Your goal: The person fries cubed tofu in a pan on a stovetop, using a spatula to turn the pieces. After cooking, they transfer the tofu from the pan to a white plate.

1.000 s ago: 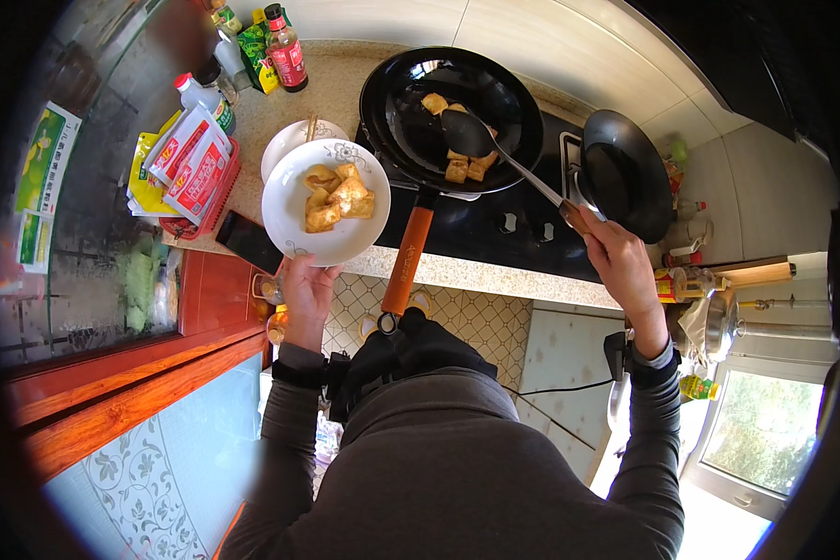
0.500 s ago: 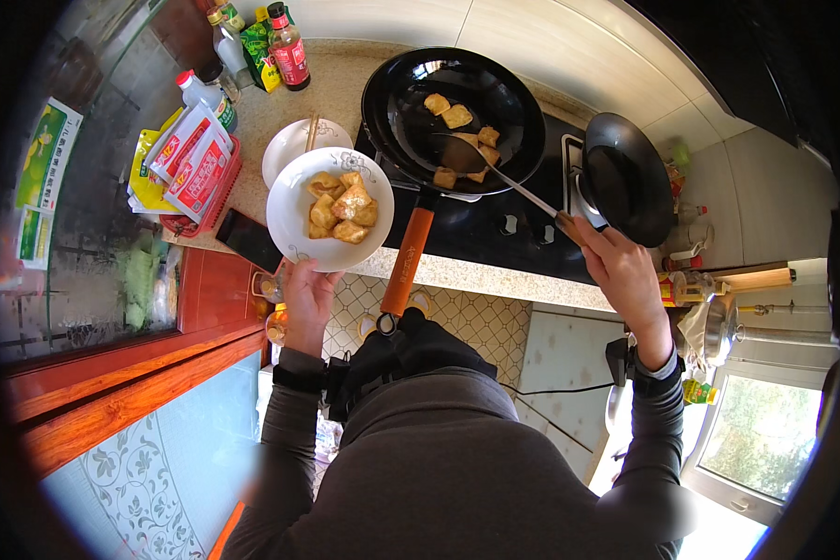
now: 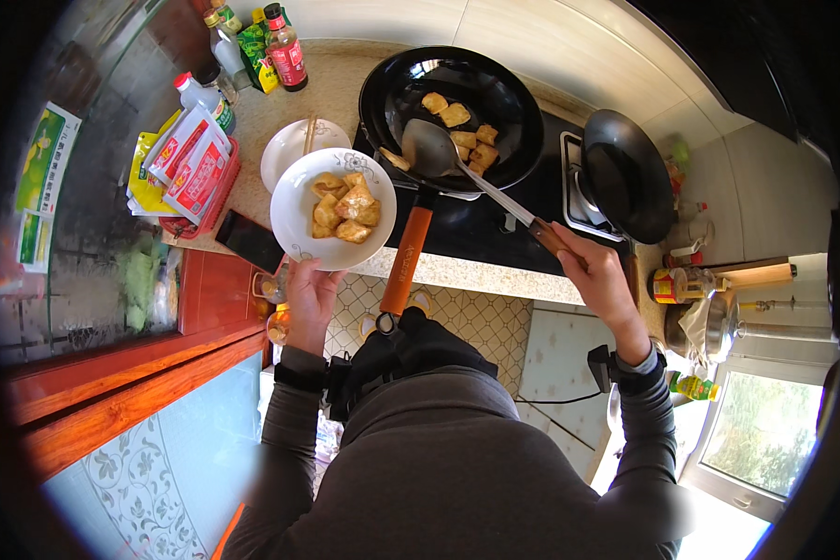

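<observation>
My left hand grips the lower rim of a white bowl that holds several golden fried tofu pieces. The bowl is held just left of the black wok, near its rim. My right hand is closed round the wooden handle of a metal spatula, whose blade lies inside the wok toward the left. One tofu piece is at the wok's left rim, beside the blade. Several other tofu pieces rest on the wok's bottom. The wok's wooden handle points toward me.
A white plate with chopsticks lies behind the bowl. A red basket of packets, a dark phone and sauce bottles occupy the counter's left. A second dark pan sits on the right burner.
The spatula blade has swept left across the wok, carrying a tofu piece to the left rim. My right hand moved slightly left and down; the bowl shifted barely to the right.
</observation>
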Demonstrator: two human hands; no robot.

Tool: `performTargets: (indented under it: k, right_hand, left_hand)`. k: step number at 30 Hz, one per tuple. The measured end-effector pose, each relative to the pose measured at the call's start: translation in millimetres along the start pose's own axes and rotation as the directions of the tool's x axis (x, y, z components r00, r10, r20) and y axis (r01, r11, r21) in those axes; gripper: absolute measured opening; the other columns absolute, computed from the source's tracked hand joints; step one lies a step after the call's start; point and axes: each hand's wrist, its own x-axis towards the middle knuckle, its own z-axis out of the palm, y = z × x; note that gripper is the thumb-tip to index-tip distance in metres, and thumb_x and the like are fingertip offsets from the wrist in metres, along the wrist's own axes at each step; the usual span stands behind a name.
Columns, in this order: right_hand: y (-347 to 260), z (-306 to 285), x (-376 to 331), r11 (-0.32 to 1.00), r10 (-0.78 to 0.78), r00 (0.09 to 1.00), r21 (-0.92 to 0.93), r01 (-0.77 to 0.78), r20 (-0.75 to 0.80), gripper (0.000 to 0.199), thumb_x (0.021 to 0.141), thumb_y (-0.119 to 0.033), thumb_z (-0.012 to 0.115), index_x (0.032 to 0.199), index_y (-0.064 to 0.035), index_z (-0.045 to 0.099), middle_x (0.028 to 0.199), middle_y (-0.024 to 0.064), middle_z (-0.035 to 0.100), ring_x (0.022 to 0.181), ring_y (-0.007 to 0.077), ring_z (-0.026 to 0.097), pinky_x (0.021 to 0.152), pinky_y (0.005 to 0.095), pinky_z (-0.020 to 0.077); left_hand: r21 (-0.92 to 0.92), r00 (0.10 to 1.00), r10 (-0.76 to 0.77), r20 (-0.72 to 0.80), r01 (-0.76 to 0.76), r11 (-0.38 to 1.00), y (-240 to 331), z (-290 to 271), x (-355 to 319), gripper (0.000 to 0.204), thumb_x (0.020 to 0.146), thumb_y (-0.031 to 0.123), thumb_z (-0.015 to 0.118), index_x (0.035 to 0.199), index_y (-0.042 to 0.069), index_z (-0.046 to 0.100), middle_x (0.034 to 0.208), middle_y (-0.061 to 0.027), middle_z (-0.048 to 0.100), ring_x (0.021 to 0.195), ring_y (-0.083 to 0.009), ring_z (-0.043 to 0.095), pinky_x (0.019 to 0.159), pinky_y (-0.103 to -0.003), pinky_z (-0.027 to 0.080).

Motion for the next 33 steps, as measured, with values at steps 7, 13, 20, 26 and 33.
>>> performTargets:
  k: [7, 13, 20, 26, 33]
  right_hand:
    - [9.1, 33.1, 11.1, 0.994, -0.103, 0.993, -0.041, 0.101, -0.058, 0.039, 0.084, -0.004, 0.06, 0.123, -0.0015, 0.056, 0.08, 0.0176, 0.062, 0.065, 0.0269, 0.058, 0.059, 0.0331, 0.0474]
    - [7.8, 44.9, 15.5, 0.989, -0.147, 0.985, -0.002, 0.148, -0.084, 0.04, 0.086, -0.001, 0.059, 0.126, 0.0, 0.055, 0.076, 0.0101, 0.06, 0.058, 0.0126, 0.048, 0.055, 0.0245, 0.0414]
    - [-6.6, 27.6, 2.7, 0.994, -0.038, 0.998, 0.103, 0.043, -0.049, 0.041, 0.087, -0.002, 0.059, 0.127, -0.0012, 0.054, 0.073, 0.0087, 0.06, 0.058, 0.0097, 0.048, 0.055, 0.0238, 0.042]
    - [-13.8, 15.3, -12.8, 0.989, 0.075, 0.997, 0.13, -0.071, -0.029, 0.038, 0.086, -0.003, 0.06, 0.123, -0.0007, 0.057, 0.078, 0.0171, 0.063, 0.056, 0.0148, 0.054, 0.054, 0.0272, 0.0443]
    - [5.7, 20.4, 2.6, 0.94, -0.236, 0.956, -0.29, 0.179, -0.176, 0.039, 0.084, -0.006, 0.062, 0.123, -0.006, 0.057, 0.069, 0.0112, 0.054, 0.051, 0.0273, 0.054, 0.05, 0.0341, 0.046]
  left_hand:
    - [0.014, 0.999, -0.017, -0.042, 0.017, 1.0, -2.4, -1.3, 6.1, 0.048, 0.081, 0.0, 0.051, 0.128, 0.009, 0.042, 0.121, -0.0131, 0.053, 0.102, -0.0287, 0.061, 0.078, -0.04, 0.059]
    - [0.001, 1.0, 0.02, -0.008, -0.02, 1.0, -2.3, 3.9, 6.9, 0.05, 0.081, 0.0, 0.051, 0.129, 0.009, 0.041, 0.124, -0.0118, 0.051, 0.106, -0.0288, 0.059, 0.084, -0.043, 0.056]
    - [-0.032, 1.0, 0.0, -0.022, -0.001, 0.999, -6.2, 4.3, 12.9, 0.051, 0.081, 0.0, 0.051, 0.13, 0.01, 0.041, 0.125, -0.0118, 0.05, 0.11, -0.0299, 0.057, 0.087, -0.044, 0.055]
    - [-0.068, 0.999, -0.034, -0.002, 0.034, 0.997, -13.0, 4.3, 16.3, 0.053, 0.081, 0.0, 0.05, 0.132, 0.009, 0.039, 0.125, -0.0122, 0.051, 0.11, -0.0306, 0.057, 0.086, -0.044, 0.055]
    - [-0.04, 1.0, -0.028, -0.003, 0.028, 0.999, -13.6, 4.2, 12.9, 0.052, 0.08, 0.0, 0.05, 0.131, 0.008, 0.041, 0.124, -0.013, 0.052, 0.109, -0.0304, 0.058, 0.086, -0.044, 0.056]
